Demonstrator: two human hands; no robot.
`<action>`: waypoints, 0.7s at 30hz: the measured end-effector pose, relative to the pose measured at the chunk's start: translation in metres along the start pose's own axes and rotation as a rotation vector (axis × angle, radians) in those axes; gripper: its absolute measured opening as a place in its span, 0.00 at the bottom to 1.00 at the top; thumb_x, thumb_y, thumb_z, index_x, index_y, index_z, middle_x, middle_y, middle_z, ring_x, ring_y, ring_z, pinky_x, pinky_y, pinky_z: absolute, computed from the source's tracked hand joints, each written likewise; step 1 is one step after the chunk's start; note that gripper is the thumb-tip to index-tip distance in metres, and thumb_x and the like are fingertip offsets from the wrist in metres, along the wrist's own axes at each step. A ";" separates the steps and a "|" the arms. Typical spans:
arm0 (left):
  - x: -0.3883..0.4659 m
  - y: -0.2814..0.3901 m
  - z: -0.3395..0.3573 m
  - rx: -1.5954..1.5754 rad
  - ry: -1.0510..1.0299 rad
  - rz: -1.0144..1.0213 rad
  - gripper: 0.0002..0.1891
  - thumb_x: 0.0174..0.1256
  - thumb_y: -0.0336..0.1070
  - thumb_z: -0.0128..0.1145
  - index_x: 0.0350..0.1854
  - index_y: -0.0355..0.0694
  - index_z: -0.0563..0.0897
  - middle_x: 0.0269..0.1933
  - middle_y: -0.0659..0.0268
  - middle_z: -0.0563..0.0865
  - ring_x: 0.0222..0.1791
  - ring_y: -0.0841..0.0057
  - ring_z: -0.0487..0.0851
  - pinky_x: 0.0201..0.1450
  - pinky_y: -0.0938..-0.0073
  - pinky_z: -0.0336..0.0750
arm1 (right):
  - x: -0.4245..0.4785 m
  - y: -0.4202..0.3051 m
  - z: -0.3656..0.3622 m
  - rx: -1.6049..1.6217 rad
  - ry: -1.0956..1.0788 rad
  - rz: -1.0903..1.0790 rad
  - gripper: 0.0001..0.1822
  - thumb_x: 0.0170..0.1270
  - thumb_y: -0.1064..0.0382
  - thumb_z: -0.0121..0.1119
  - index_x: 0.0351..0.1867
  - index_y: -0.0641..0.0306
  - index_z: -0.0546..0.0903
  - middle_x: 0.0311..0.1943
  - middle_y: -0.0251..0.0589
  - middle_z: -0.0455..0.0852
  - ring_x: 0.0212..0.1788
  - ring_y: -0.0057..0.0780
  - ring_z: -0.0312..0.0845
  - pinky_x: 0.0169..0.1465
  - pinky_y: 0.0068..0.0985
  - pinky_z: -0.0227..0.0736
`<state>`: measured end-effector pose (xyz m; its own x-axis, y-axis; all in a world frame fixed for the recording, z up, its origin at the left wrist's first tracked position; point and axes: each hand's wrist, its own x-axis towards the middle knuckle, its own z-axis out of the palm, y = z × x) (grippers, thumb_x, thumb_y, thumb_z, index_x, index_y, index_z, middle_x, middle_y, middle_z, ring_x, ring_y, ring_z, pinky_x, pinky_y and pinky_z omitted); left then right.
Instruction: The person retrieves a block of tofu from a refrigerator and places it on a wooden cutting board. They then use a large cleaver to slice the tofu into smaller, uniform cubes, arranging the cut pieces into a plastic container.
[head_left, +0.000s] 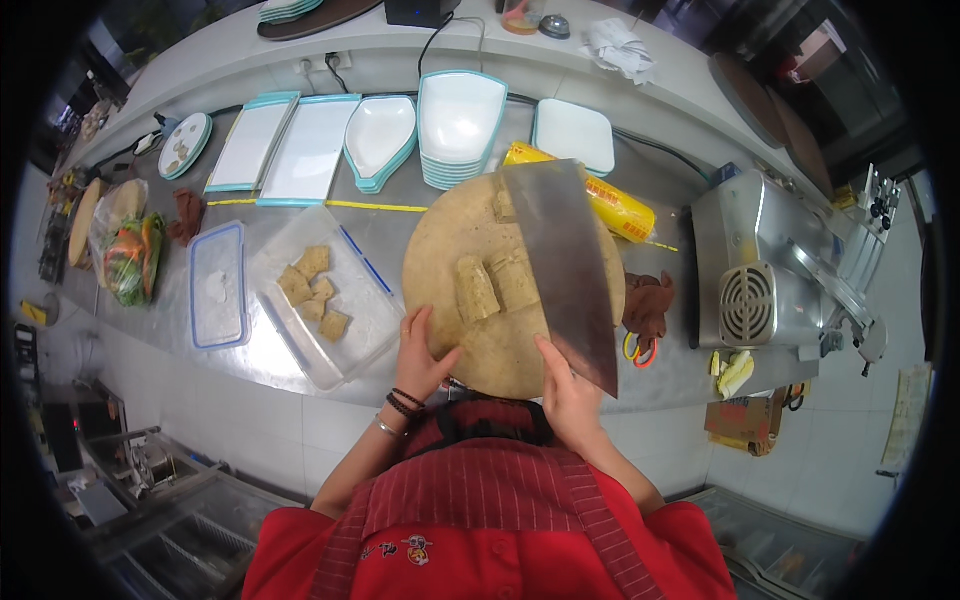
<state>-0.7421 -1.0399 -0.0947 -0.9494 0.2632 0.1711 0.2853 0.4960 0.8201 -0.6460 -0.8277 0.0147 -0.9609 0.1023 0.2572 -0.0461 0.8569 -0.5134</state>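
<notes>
In my right hand is the handle end of a broad cleaver, its dark blade slanting over the right part of a round wooden chopping board. My left hand lies at the board's near left edge with thumb and fingers apart, holding nothing. A greyish-brown, spongy food strip lies on the board. Beside it is a wider food block, partly hidden by the blade. Farther back, another food piece also runs under the blade. Several square-cut food pieces sit in a clear plastic container to the left.
A blue-rimmed lid lies left of the container. White dishes line the back. A yellow film roll lies behind the board. Rightward are a brown cloth, scissors and a metal machine. Bagged vegetables stand far left.
</notes>
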 end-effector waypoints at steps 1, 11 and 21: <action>0.009 0.009 0.000 0.102 0.064 0.097 0.43 0.46 0.39 0.72 0.67 0.36 0.64 0.64 0.49 0.67 0.61 0.56 0.70 0.63 0.62 0.68 | 0.001 -0.001 -0.003 0.033 0.024 -0.003 0.24 0.56 0.76 0.57 0.56 0.57 0.79 0.48 0.52 0.83 0.42 0.47 0.81 0.47 0.34 0.76; 0.078 0.010 0.008 0.146 -0.160 0.227 0.51 0.39 0.53 0.74 0.67 0.36 0.63 0.60 0.46 0.69 0.60 0.50 0.68 0.62 0.55 0.63 | 0.004 -0.002 -0.053 0.882 -0.315 0.401 0.44 0.58 0.76 0.56 0.75 0.57 0.49 0.56 0.49 0.76 0.33 0.25 0.79 0.43 0.25 0.76; 0.050 0.045 -0.004 0.634 -0.239 -0.059 0.50 0.42 0.69 0.66 0.63 0.35 0.68 0.54 0.45 0.73 0.52 0.51 0.75 0.51 0.56 0.73 | -0.041 0.032 -0.011 0.719 -0.257 0.412 0.31 0.63 0.67 0.58 0.69 0.59 0.66 0.21 0.36 0.69 0.23 0.21 0.62 0.30 0.19 0.62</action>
<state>-0.7774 -1.0079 -0.0466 -0.9316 0.3601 -0.0493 0.3246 0.8853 0.3330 -0.6050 -0.7987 -0.0033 -0.9668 0.1429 -0.2120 0.2418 0.2408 -0.9400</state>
